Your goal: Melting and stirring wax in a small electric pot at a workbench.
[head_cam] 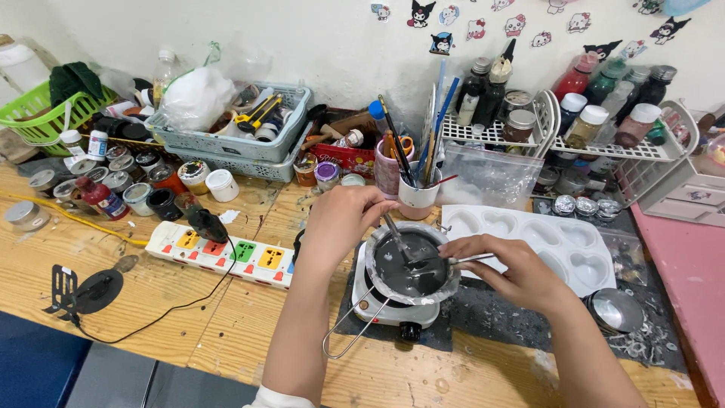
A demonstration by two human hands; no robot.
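Observation:
A small metal pot (379,281) lined with foil sits on a white mini hot plate (385,311) and holds dark grey liquid (404,273). My left hand (343,219) grips a thin metal stirring stick (395,230) that dips into the liquid. My right hand (504,266) holds a second metal tool (467,260) whose tip reaches over the pot's right rim. The pot's wire handle (349,331) points toward me.
A white heart-shaped mould tray (560,240) lies right of the pot. A power strip (226,253) with coloured sockets lies to the left. Jars, baskets, a cup of brushes (418,198) and wire racks with bottles crowd the back. A round metal dish (618,308) sits at right.

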